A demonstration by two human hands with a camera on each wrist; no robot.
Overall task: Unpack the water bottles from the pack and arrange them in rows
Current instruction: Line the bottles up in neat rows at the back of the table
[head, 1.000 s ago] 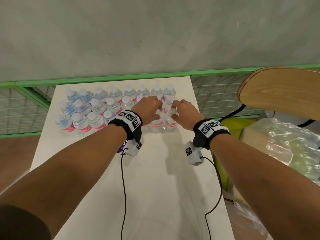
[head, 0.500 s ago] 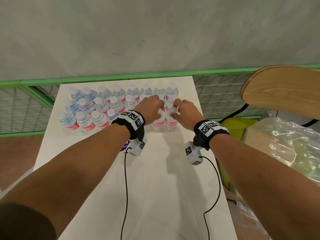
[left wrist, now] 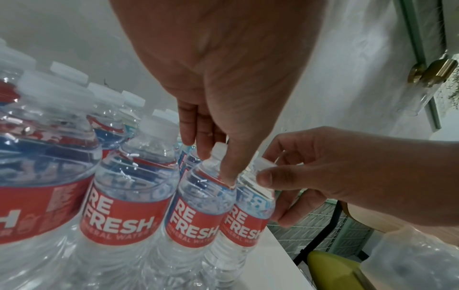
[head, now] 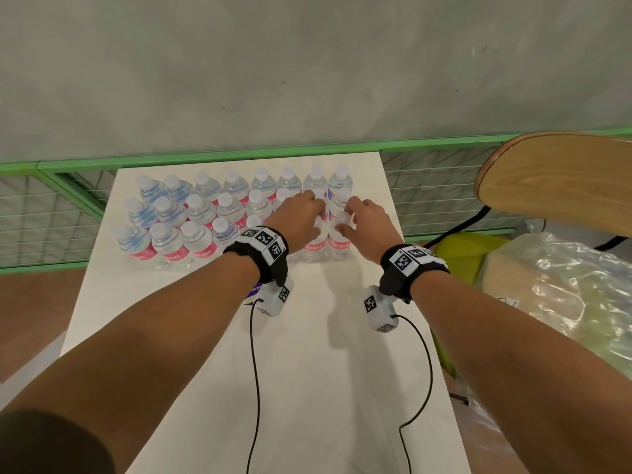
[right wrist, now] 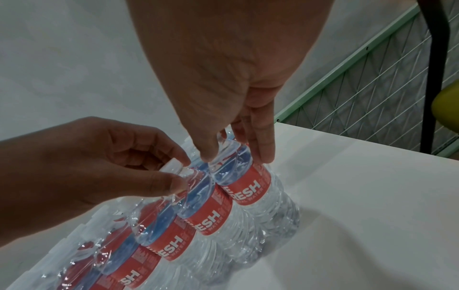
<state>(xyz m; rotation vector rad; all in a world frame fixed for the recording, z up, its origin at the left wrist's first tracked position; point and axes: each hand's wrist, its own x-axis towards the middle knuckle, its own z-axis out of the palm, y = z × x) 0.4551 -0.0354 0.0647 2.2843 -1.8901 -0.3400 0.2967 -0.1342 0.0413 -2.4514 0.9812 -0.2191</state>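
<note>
Three rows of water bottles [head: 212, 213] stand upright on the far half of the white table [head: 307, 388], caps up, red labels toward you. Both of your forearms reach forward side by side over the near tabletop, wrists level, each with a black band and tagged camera block trailing a cable. To your right: a wooden chair seat [head: 561, 176] and crumpled clear plastic wrap [head: 564, 292] beyond the table edge.

Your left hand [head: 299, 217] is palm-down over the front row's right end, fingers pointing down; thumb and fingers are curled round the neck of the second-to-last bottle [left wrist: 198, 212], thumb tip pressed on its shoulder just below the cap.

Your right hand [head: 367, 220] sits just beside it, palm-down. Its thumb and forefinger pinch the white cap of the end bottle [left wrist: 246, 221] at the table's right edge; the other fingers curl loosely alongside its label. Both bottles stand on the table, touching each other
</note>
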